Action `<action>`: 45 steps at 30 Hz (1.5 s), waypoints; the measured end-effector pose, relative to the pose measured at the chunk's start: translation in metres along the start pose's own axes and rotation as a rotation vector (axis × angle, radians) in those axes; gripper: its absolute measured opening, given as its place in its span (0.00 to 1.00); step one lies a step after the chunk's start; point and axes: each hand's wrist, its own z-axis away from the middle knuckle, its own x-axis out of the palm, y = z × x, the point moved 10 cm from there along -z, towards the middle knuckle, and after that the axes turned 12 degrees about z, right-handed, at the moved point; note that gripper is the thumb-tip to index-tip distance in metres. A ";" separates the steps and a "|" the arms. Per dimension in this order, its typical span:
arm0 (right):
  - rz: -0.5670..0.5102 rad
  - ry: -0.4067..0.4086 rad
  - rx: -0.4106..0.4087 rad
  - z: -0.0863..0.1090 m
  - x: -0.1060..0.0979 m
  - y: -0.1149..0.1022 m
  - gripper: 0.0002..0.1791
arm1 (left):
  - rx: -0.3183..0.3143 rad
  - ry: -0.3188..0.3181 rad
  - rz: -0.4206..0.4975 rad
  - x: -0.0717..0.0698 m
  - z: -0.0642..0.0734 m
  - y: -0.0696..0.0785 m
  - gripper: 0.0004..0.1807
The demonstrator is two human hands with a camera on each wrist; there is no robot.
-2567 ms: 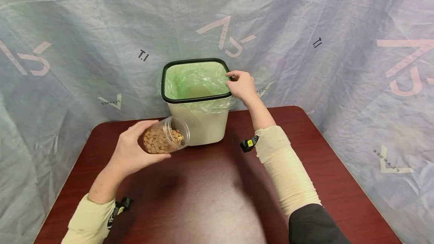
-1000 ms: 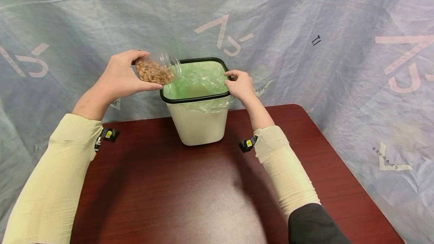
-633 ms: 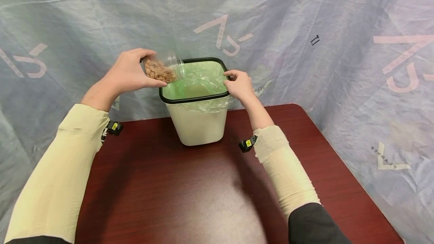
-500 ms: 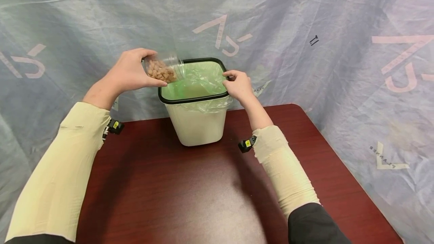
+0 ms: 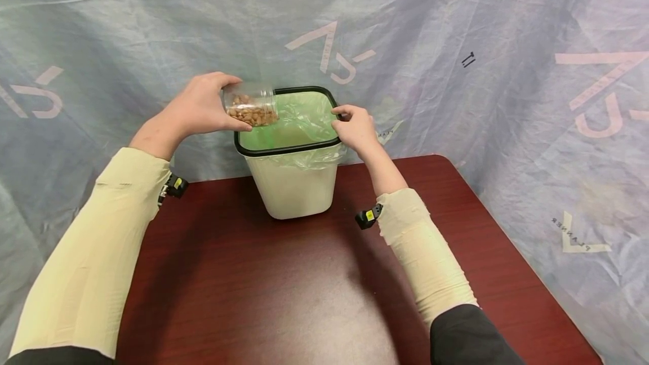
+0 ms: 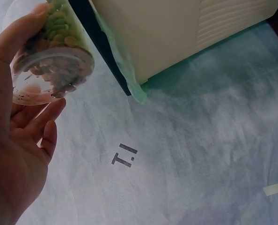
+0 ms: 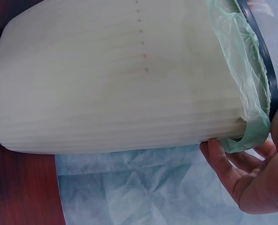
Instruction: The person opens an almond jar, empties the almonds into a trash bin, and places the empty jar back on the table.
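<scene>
My left hand grips a clear plastic jar around its base. It lies on its side above the bin's left rim, with its mouth pointing right over the opening. Brown nuts, peanut-like, lie along its lower side; in the left wrist view the jar's round base faces the camera. Below stands a white trash bin with a black rim and a green plastic liner. My right hand holds the bin's right rim, its fingers curled about the edge and liner in the right wrist view.
The bin stands near the back edge of a dark red-brown table. Behind and around it hangs a grey-blue printed cloth. A small black camera sits on each wrist, over cream sleeves.
My left hand has raised the jar from low in front of the bin to above its left rim, then slightly rightward. The nuts have shifted along the jar's lower side. My right hand stays put.
</scene>
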 end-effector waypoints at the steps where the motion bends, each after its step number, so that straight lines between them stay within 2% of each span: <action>1: 0.000 -0.002 0.002 0.000 0.000 0.000 0.19 | 0.001 -0.006 -0.004 0.001 -0.001 0.000 0.60; 7: 0.000 0.005 -0.002 0.001 0.000 -0.002 0.19 | -0.023 -0.054 -0.008 0.007 -0.003 0.001 0.61; 13: -0.008 0.016 -0.014 0.002 -0.001 -0.003 0.19 | -0.016 -0.087 -0.027 0.014 -0.006 0.003 0.60; 20: -0.011 0.014 -0.011 0.003 -0.001 -0.004 0.19 | 0.024 -0.080 -0.064 0.018 -0.009 0.003 0.60; 27: -0.010 0.016 -0.016 0.003 -0.001 -0.004 0.19 | 0.028 -0.091 -0.090 0.021 -0.009 0.004 0.59; 45: -0.013 0.022 -0.025 0.002 -0.001 -0.003 0.19 | 0.118 -0.091 -0.138 0.022 -0.012 0.019 0.55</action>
